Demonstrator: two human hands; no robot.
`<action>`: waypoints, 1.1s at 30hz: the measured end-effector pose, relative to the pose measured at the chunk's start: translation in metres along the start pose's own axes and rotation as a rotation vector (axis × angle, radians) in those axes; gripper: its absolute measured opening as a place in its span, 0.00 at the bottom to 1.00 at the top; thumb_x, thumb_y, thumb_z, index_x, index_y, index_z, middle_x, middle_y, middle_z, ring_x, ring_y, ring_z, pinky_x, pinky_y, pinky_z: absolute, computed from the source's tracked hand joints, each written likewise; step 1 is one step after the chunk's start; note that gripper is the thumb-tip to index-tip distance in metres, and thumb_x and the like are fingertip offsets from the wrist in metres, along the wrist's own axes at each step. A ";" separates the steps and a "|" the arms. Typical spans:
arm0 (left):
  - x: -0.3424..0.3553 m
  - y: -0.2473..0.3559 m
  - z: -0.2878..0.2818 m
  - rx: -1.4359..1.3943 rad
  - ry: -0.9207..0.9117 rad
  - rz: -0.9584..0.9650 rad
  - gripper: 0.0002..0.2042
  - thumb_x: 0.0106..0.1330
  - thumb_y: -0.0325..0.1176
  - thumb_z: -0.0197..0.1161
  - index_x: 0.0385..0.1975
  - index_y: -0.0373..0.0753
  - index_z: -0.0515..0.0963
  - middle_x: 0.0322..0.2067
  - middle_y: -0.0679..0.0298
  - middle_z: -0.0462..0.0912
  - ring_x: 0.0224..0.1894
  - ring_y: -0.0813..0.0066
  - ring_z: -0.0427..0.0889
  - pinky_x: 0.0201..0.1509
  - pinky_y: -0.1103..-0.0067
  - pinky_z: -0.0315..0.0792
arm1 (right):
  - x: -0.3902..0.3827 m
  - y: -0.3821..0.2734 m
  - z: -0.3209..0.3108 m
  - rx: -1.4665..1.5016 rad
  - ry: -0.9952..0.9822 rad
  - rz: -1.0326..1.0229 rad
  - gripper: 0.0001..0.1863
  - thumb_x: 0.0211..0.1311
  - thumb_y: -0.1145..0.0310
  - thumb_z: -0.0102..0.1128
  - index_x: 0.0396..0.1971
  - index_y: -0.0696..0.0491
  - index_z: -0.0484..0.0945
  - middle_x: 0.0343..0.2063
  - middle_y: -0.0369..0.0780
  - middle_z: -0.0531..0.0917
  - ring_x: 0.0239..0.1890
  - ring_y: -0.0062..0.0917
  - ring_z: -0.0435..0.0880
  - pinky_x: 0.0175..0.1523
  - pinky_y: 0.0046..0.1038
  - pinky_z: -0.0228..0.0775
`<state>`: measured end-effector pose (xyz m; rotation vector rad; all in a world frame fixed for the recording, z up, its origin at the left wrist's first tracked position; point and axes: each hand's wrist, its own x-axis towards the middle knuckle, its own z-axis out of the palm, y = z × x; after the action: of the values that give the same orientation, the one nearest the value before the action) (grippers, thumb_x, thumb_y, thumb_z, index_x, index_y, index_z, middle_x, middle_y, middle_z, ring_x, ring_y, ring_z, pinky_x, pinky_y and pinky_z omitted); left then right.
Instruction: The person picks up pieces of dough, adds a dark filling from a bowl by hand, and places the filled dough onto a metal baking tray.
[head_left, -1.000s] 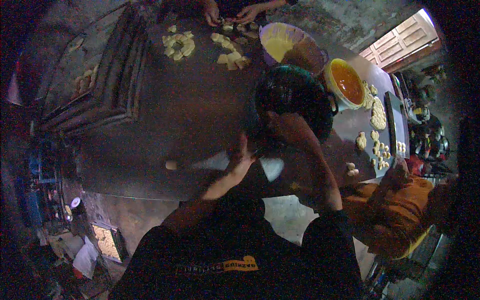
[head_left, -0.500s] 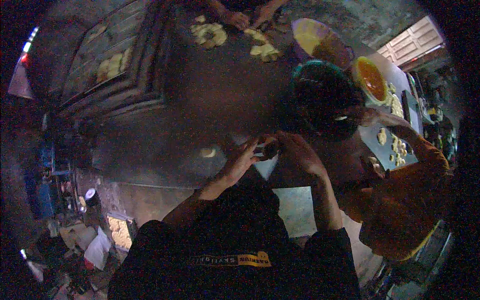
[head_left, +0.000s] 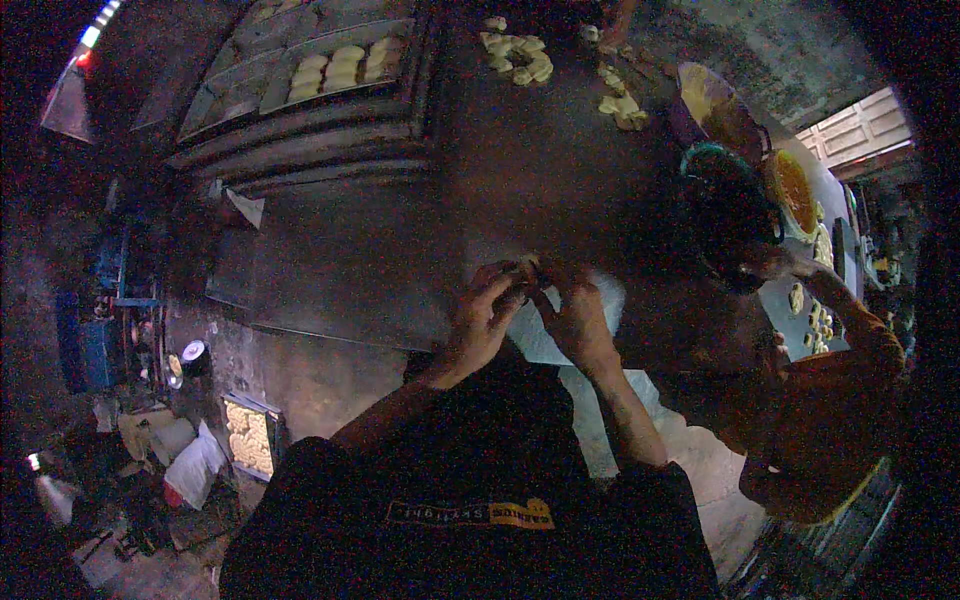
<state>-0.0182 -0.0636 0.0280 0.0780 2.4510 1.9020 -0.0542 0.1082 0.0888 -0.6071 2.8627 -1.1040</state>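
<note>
My left hand (head_left: 482,318) and my right hand (head_left: 577,322) meet over the near edge of the dark table (head_left: 340,250). Their fingertips are closed around a small pale piece of dough (head_left: 530,262), mostly covered by the fingers. Dim light hides what else may be between them. Under the hands shows a pale bluish patch (head_left: 606,300), perhaps a sheet. Farther back on the table lie a ring of dough pieces (head_left: 520,62) and a second cluster of dough pieces (head_left: 622,105), near another person's hands (head_left: 640,60).
At the far left, a stack of trays (head_left: 300,150) bears rows of dough. A purple basin (head_left: 715,110), a dark green basin (head_left: 725,210) and a bowl of orange filling (head_left: 795,195) stand right. A co-worker's orange-brown sleeve (head_left: 850,345) reaches in there. A tray (head_left: 250,435) leans low left.
The view has swung left, so things sit farther right in it. The pale piece on the table beside my left hand is gone; a pale piece now shows between my fingertips.
</note>
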 end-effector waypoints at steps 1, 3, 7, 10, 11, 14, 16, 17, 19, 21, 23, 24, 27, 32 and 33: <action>0.001 -0.006 0.000 0.077 0.017 0.075 0.19 0.66 0.21 0.60 0.57 0.34 0.74 0.57 0.55 0.75 0.55 0.56 0.79 0.60 0.70 0.73 | -0.003 0.005 0.011 -0.070 0.036 -0.090 0.20 0.65 0.78 0.57 0.57 0.54 0.78 0.46 0.49 0.85 0.47 0.44 0.85 0.52 0.37 0.77; 0.001 -0.021 -0.001 0.152 0.067 0.175 0.19 0.67 0.22 0.60 0.57 0.34 0.74 0.58 0.55 0.75 0.56 0.58 0.79 0.60 0.70 0.73 | -0.007 0.002 0.019 -0.080 0.007 -0.076 0.21 0.63 0.80 0.57 0.57 0.53 0.78 0.48 0.49 0.84 0.48 0.43 0.85 0.52 0.37 0.77; -0.010 -0.040 -0.001 -0.343 0.095 -0.092 0.16 0.68 0.24 0.62 0.55 0.36 0.76 0.56 0.59 0.78 0.54 0.63 0.81 0.57 0.70 0.76 | -0.016 -0.031 0.000 0.178 -0.168 0.288 0.22 0.61 0.81 0.59 0.55 0.50 0.79 0.52 0.46 0.82 0.52 0.40 0.83 0.53 0.36 0.78; 0.003 -0.032 -0.024 -0.870 -0.232 -0.302 0.14 0.68 0.24 0.63 0.52 0.38 0.77 0.51 0.60 0.82 0.51 0.68 0.83 0.54 0.71 0.77 | -0.029 -0.043 -0.014 0.146 -0.126 0.050 0.23 0.60 0.80 0.62 0.56 0.47 0.77 0.49 0.45 0.84 0.52 0.39 0.84 0.52 0.35 0.79; 0.008 -0.029 -0.030 -1.005 -0.325 -0.400 0.13 0.67 0.25 0.64 0.51 0.39 0.78 0.49 0.61 0.83 0.50 0.70 0.83 0.54 0.71 0.78 | -0.034 -0.043 -0.015 0.092 -0.092 -0.107 0.24 0.60 0.80 0.64 0.56 0.47 0.77 0.47 0.45 0.85 0.52 0.38 0.85 0.52 0.35 0.80; 0.009 -0.009 -0.028 -1.068 -0.364 -0.566 0.12 0.67 0.27 0.66 0.48 0.39 0.79 0.45 0.63 0.85 0.48 0.72 0.84 0.53 0.73 0.78 | -0.058 -0.026 -0.005 0.043 0.002 -0.209 0.19 0.59 0.78 0.66 0.50 0.52 0.78 0.39 0.44 0.87 0.43 0.32 0.88 0.48 0.31 0.81; 0.004 0.017 -0.026 -0.849 -0.340 -0.313 0.12 0.66 0.27 0.67 0.47 0.38 0.79 0.45 0.63 0.85 0.48 0.71 0.85 0.53 0.73 0.78 | -0.067 -0.024 -0.004 0.281 0.051 0.073 0.15 0.60 0.77 0.66 0.47 0.55 0.79 0.36 0.42 0.86 0.38 0.28 0.88 0.44 0.28 0.81; 0.005 0.019 -0.025 -0.733 -0.363 -0.165 0.11 0.65 0.27 0.68 0.46 0.38 0.80 0.44 0.64 0.86 0.47 0.70 0.85 0.52 0.74 0.79 | -0.070 -0.022 -0.002 0.405 0.075 0.209 0.13 0.61 0.77 0.66 0.45 0.57 0.79 0.34 0.41 0.86 0.36 0.25 0.88 0.42 0.27 0.81; 0.009 0.022 -0.026 -0.493 -0.394 0.128 0.11 0.63 0.26 0.70 0.44 0.38 0.81 0.41 0.64 0.87 0.45 0.70 0.86 0.50 0.74 0.79 | -0.069 -0.014 -0.002 0.466 0.021 0.317 0.13 0.61 0.79 0.66 0.46 0.59 0.78 0.34 0.40 0.86 0.33 0.23 0.86 0.39 0.25 0.80; 0.008 0.035 -0.029 -0.170 -0.373 0.309 0.10 0.62 0.26 0.71 0.42 0.36 0.81 0.39 0.64 0.86 0.44 0.72 0.85 0.49 0.75 0.79 | -0.069 -0.007 -0.005 0.519 -0.033 0.357 0.14 0.62 0.80 0.66 0.48 0.59 0.77 0.35 0.40 0.86 0.31 0.21 0.84 0.37 0.24 0.79; 0.008 0.036 -0.025 -0.016 -0.332 0.363 0.10 0.62 0.26 0.71 0.41 0.35 0.82 0.36 0.64 0.86 0.43 0.73 0.85 0.48 0.75 0.79 | -0.070 -0.004 -0.010 0.564 -0.086 0.332 0.16 0.63 0.80 0.65 0.51 0.57 0.77 0.36 0.39 0.85 0.31 0.21 0.82 0.36 0.24 0.78; 0.010 0.031 -0.018 -0.022 -0.301 0.334 0.09 0.62 0.26 0.71 0.41 0.35 0.82 0.36 0.64 0.86 0.42 0.73 0.85 0.48 0.75 0.79 | -0.071 -0.001 -0.009 0.570 0.081 0.290 0.15 0.63 0.79 0.65 0.50 0.57 0.78 0.37 0.39 0.85 0.32 0.21 0.82 0.36 0.24 0.78; 0.011 0.022 -0.001 -0.156 -0.224 0.039 0.09 0.65 0.29 0.69 0.41 0.34 0.83 0.35 0.63 0.85 0.41 0.71 0.85 0.45 0.75 0.80 | -0.069 0.010 -0.010 0.430 0.333 0.120 0.14 0.63 0.76 0.67 0.49 0.54 0.82 0.40 0.40 0.84 0.35 0.23 0.82 0.36 0.24 0.77; 0.002 0.027 0.026 -0.461 -0.179 -0.265 0.12 0.72 0.35 0.62 0.46 0.33 0.80 0.43 0.57 0.82 0.41 0.67 0.86 0.46 0.72 0.82 | -0.056 0.014 -0.044 0.223 0.057 0.116 0.14 0.57 0.75 0.71 0.45 0.51 0.86 0.42 0.39 0.84 0.37 0.27 0.84 0.39 0.28 0.78; 0.001 0.036 0.024 -0.706 -0.256 -0.427 0.13 0.73 0.36 0.61 0.48 0.33 0.79 0.46 0.57 0.81 0.42 0.67 0.85 0.47 0.71 0.82 | -0.054 0.019 -0.048 0.213 0.005 0.154 0.14 0.57 0.75 0.71 0.45 0.52 0.86 0.41 0.39 0.84 0.37 0.27 0.84 0.39 0.28 0.78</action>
<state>-0.0169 -0.0311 0.0572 -0.1931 1.3886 2.2305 -0.0179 0.1711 0.1055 -0.3667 2.6902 -1.3594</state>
